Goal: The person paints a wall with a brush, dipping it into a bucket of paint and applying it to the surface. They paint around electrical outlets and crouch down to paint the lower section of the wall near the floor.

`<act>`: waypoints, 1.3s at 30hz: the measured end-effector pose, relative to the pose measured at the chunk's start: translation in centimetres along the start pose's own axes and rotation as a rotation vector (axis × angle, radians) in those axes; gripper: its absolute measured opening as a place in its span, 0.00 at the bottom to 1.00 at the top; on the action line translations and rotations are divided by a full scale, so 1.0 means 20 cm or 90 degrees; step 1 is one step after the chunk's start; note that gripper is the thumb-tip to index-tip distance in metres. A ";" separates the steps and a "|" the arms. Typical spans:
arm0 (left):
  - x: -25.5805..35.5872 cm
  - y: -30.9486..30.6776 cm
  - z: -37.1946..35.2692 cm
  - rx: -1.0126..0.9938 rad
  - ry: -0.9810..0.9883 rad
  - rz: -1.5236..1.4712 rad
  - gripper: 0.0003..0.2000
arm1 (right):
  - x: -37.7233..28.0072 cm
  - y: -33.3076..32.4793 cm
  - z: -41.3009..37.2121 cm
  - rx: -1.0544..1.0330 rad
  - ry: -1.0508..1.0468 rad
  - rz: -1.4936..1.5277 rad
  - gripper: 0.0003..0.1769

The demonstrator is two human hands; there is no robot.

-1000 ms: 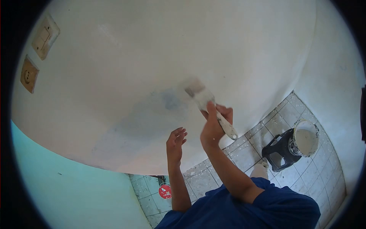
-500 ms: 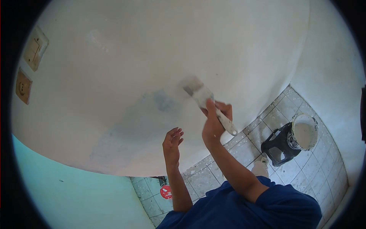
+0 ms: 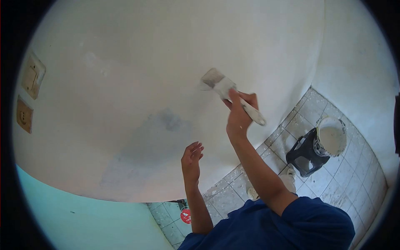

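Observation:
My right hand (image 3: pixel 241 110) is wrapped round the handle of a wide paintbrush (image 3: pixel 225 85), its bristles against the pale wall (image 3: pixel 137 75). A blue-grey patch (image 3: pixel 154 137) shows on the wall below and left of the bristles. Beside that patch, my left hand (image 3: pixel 192 160) is raised with its fingers loosely bent and apart, holding nothing.
A bucket of whitish paint (image 3: pixel 332 137) stands at the right on a black stool (image 3: pixel 307 154). Paint-spotted tiles (image 3: pixel 300 125) cover the floor. A switch (image 3: pixel 33 77) and a socket (image 3: pixel 25 114) are at the left. A red round item (image 3: pixel 186 216) lies low down.
My right hand and the brush have moved up along the wall and slightly right. My left hand keeps its pose. The camera view has shifted a little.

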State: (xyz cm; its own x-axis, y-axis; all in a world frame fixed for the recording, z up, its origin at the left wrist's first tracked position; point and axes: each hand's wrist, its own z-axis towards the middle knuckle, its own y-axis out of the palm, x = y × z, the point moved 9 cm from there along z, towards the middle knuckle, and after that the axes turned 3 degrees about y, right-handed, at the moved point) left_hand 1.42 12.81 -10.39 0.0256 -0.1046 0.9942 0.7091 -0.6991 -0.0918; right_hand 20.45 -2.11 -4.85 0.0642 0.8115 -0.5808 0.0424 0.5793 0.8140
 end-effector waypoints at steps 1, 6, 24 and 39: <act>0.02 0.03 0.01 -0.012 0.007 0.011 0.16 | 0.09 -0.03 0.01 -0.015 0.002 -0.036 0.15; 0.08 0.07 0.05 -0.041 0.037 0.031 0.15 | 0.72 -0.89 -0.07 0.126 0.162 -0.214 0.14; 0.17 0.13 0.02 -0.034 0.068 -0.002 0.14 | 0.29 -0.42 0.42 0.049 0.033 -0.047 0.15; 0.20 0.41 0.14 0.036 0.069 -0.002 0.13 | -0.46 0.36 0.63 -0.110 -0.046 0.063 0.16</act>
State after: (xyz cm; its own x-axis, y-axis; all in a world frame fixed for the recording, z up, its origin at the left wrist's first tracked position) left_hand 9.23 8.66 -7.00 -0.0507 -0.1813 0.9821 0.7474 -0.6592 -0.0831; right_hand 32.74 -6.35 6.41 0.1319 0.8607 -0.4918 -0.1390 0.5072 0.8505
